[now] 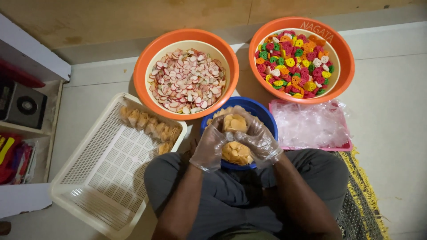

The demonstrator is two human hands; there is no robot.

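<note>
Both gloved hands, the left hand (210, 146) and right hand (259, 140), are clenched around a small bag of yellow chips (235, 123) above the blue bowl (262, 113). Far left sits an orange bowl of pink-edged chips (187, 80), far right one of coloured chips (296, 62); a white tray (106, 178) lies left.
</note>
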